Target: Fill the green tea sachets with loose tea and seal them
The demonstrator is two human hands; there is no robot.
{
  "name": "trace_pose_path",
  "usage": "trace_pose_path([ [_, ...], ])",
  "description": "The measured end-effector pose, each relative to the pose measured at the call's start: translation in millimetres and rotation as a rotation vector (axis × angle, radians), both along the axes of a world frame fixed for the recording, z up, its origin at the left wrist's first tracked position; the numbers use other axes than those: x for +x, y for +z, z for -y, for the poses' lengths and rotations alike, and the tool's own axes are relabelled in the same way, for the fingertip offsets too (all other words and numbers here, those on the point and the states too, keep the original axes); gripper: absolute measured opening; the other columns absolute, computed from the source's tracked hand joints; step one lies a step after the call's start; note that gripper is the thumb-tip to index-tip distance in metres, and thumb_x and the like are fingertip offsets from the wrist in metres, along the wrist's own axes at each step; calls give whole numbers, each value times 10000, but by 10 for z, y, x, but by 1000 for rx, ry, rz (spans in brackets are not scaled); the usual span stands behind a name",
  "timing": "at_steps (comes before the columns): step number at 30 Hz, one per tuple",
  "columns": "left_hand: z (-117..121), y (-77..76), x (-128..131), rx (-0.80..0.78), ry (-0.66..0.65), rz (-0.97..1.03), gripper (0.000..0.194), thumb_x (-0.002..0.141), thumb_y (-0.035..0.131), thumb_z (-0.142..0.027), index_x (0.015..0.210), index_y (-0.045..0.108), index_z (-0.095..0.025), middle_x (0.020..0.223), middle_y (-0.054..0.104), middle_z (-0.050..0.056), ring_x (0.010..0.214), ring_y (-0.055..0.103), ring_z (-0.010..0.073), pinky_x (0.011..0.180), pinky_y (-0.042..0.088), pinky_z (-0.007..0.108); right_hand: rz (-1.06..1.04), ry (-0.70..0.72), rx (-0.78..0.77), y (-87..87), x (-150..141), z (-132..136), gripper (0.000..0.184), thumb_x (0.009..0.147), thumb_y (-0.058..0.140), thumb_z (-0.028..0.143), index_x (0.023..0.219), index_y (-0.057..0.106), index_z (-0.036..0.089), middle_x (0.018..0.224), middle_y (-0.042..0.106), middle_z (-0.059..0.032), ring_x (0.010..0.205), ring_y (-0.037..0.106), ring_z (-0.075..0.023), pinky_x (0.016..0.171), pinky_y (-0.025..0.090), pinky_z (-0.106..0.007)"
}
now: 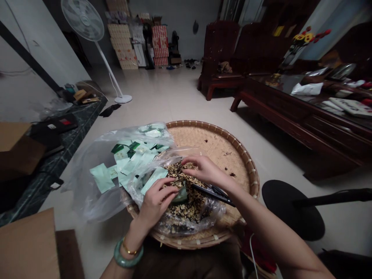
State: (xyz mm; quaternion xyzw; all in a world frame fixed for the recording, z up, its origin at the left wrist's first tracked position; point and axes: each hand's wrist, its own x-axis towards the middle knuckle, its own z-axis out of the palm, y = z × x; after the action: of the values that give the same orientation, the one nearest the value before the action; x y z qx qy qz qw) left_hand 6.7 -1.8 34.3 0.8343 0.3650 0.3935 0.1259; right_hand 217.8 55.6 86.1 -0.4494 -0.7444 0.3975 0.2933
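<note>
A white floor fan (83, 19) stands upper left before stacked cartons (122, 42); dark wooden armchairs (221, 50) and a glass-topped surface (279, 104) fill the upper right.

Worn on the person's head, the camera looks forward and steeply down from close above a round bamboo tray (221, 149) in the lower middle of the frame, its view reaching across the tiled floor (162, 97) to stacked cartons (123, 42) at upper middle.

pale green sachets (101, 178); tan woven bamboo tray (212, 135); green bangle (128, 254)

Round bamboo tray (212, 151) under clear plastic bags (95, 193) and dried bits (228, 155)
</note>
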Motion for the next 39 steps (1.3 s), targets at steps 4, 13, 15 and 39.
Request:
trace_pose_path([
  [4, -3, 5, 16, -4, -29, 13, 137, 857, 563, -120, 894, 682, -177, 913, 602, 75, 858, 612, 187, 689, 543, 318, 163, 274, 99, 86, -71, 104, 220, 828, 658, 250, 1037, 708, 203, 1009, 714, -64, 920, 645, -200, 797, 474, -317],
  [13, 21, -19, -1, -3, -146, 44, 148, 861, 557, -92, 928, 660, -175, 932, 618, 69, 832, 626, 149, 692, 537, 249, 353, 457, 99, 123, -167, 55, 180, 750, 701, 154, 917, 727, 215, 809, 719, 3, 734, 640, -135, 641, 406, -218],
  [15, 29, -27, -10, -3, -144, 39, 135, 860, 554, -91, 923, 646, -166, 934, 629, 74, 845, 634, 153, 721, 541, 255, 467, 435, 144, 145, -204, 78, 169, 724, 713, 155, 882, 720, 214, 791, 714, 1, 723, 626, -143, 598, 365, -221],
  [39, 40, 36, -33, -20, -109, -51, 114, 889, 536, -146, 909, 646, -172, 981, 666, 90, 872, 658, 169, 740, 550, 289, 392, 257, 317, 266, 59, 249, 300, 832, 660, 347, 1097, 665, 206, 1136, 608, -94, 1055, 547, -241, 846, 468, -363],
])
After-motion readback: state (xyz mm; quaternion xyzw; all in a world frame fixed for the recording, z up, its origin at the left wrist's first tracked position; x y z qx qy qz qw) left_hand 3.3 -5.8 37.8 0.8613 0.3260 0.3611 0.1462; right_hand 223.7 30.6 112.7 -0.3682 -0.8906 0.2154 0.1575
